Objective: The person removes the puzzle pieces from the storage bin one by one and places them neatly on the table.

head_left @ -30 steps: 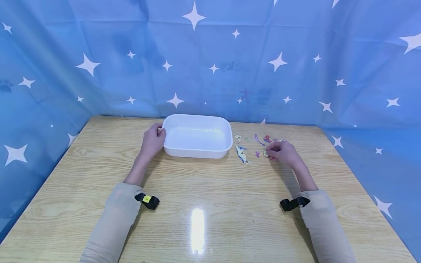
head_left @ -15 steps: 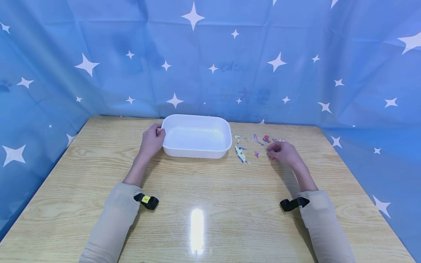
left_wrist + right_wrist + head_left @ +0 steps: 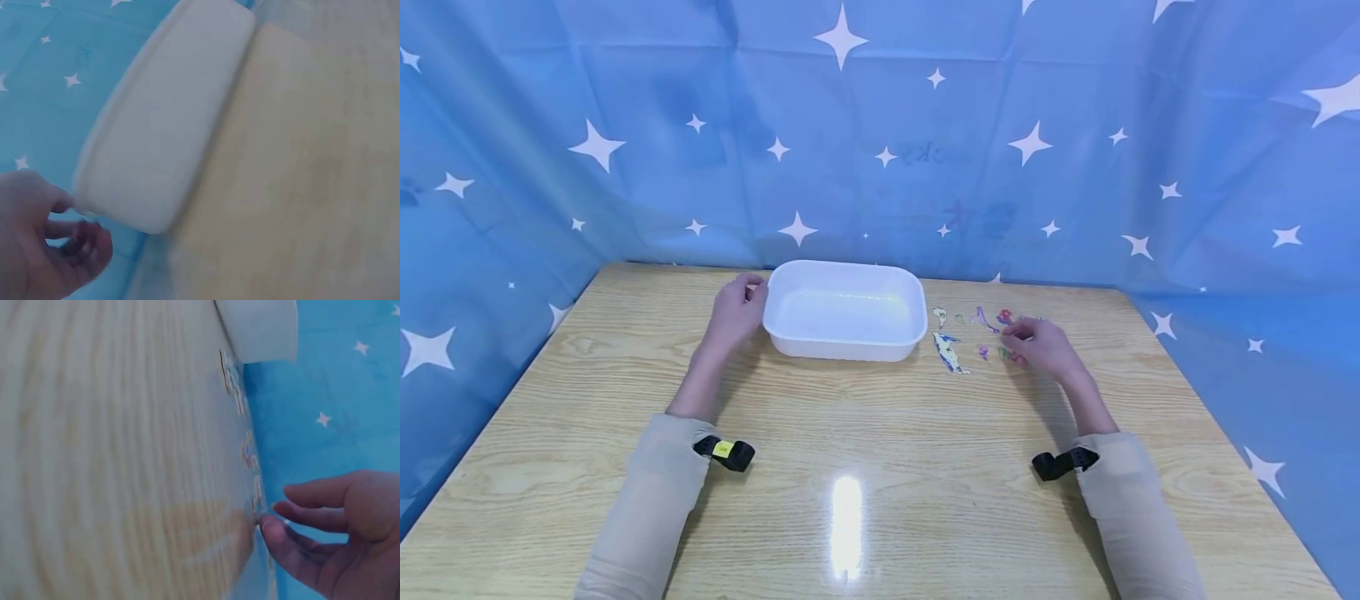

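Observation:
Beside the left rim of a white plastic tub [image 3: 846,349], my left hand [image 3: 735,310] has its fingers loosely bent. In the left wrist view its fingertips are at the tub's corner, and no grip on the rim shows. My right hand [image 3: 1047,348] hovers low over several small, flat, colourful cutouts, its thumb and fingers apart in the right wrist view. Just under its fingers lies a green piece [image 3: 1004,353], with a red one [image 3: 1004,317] behind. Left of these are a small purple piece [image 3: 983,352] and a larger cream-and-blue piece [image 3: 948,353]. The hand partly hides other pieces.
The wooden table [image 3: 917,467] has a bright light reflection near its front. A blue curtain with white stars [image 3: 880,150] hangs along the back and sides. A thin purple piece [image 3: 986,319] and a cream piece [image 3: 940,316] lie right of the tub.
My left hand has drawn slightly left and come off the tub's rim. My right fingers have let go of the small piece, which lies on the table, and lifted a little.

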{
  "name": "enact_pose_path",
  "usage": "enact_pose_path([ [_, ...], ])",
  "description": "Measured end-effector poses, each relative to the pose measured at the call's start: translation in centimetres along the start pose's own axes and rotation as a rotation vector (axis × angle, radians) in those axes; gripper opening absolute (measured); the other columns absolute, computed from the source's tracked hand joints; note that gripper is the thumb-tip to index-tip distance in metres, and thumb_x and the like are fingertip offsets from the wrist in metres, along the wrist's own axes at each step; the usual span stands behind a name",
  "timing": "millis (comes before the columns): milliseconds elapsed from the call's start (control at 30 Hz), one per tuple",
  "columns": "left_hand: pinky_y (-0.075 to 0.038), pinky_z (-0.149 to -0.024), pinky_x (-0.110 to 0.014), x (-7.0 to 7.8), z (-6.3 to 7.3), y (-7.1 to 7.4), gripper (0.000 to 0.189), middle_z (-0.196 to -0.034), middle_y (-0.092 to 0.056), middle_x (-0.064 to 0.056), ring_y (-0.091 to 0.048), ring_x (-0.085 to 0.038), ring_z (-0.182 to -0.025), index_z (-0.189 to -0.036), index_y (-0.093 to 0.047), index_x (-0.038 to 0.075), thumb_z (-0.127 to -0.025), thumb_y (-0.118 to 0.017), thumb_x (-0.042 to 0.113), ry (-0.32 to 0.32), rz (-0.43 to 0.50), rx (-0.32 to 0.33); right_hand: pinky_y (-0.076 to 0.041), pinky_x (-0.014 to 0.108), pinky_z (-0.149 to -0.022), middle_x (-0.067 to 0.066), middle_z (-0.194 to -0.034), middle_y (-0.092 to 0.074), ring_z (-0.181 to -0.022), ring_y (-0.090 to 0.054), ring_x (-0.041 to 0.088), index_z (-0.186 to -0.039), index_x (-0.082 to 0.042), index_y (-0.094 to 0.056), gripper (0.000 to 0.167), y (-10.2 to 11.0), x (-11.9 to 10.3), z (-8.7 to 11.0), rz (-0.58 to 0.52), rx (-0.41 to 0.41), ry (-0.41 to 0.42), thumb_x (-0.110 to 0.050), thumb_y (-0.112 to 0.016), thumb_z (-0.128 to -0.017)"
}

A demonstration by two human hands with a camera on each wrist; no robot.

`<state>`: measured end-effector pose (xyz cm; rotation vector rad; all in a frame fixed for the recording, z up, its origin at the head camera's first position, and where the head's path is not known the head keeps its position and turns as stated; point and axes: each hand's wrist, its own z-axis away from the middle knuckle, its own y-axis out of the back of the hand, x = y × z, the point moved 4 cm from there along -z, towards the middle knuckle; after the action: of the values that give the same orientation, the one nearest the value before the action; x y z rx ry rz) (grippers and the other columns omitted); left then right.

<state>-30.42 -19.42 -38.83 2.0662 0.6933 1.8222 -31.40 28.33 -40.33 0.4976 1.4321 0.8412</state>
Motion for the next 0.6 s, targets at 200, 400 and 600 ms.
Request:
enact_pose_path([
  [200, -0.043, -0.085, -0.043, 2.3, 0.3, 1.6, 0.043, -0.108, -0.056, -0.026, -0.053, -0.036, -0.098, -0.137, -0.051, -0.014, -0.103, -0.044, 0.013, -0.084, -0.020, 0.044, -0.053, 0.034, -0.067, 0.022, -0.101, -0.067, -0.080, -0.068, 0.030, -0.122, 0.004, -0.063, 0.031, 0.2, -1.2, -0.4, 0.013, 0.040, 0.050, -0.019, -0.058, -0.103],
  [400, -0.044, -0.096, -0.048, 3.4, 0.6, 0.9, 0.045, -0.119, -0.055, -0.028, -0.054, -0.039, -0.107, -0.137, -0.051, -0.013, -0.104, -0.045, 0.018, -0.092, -0.025, -0.002, -0.053, 0.049, -0.083, 0.025, -0.120, -0.061, -0.105, -0.063, 0.039, -0.131, 0.007, -0.057, 0.037, 0.2, -3.2, -0.9, 0.064, 0.062, 0.139, -0.018, -0.057, -0.103],
  [600, -0.037, -0.106, -0.055, 3.8, 0.9, 0.1, 0.056, -0.139, -0.047, -0.028, -0.048, -0.043, -0.126, -0.147, -0.042, -0.007, -0.106, -0.042, 0.032, -0.119, -0.143, -0.064, -0.047, 0.056, -0.094, 0.030, -0.131, -0.054, -0.113, -0.057, 0.044, -0.142, 0.006, -0.049, 0.046, 0.3, -4.9, -1.4, 0.141, 0.127, 0.206, -0.020, -0.055, -0.104],
])
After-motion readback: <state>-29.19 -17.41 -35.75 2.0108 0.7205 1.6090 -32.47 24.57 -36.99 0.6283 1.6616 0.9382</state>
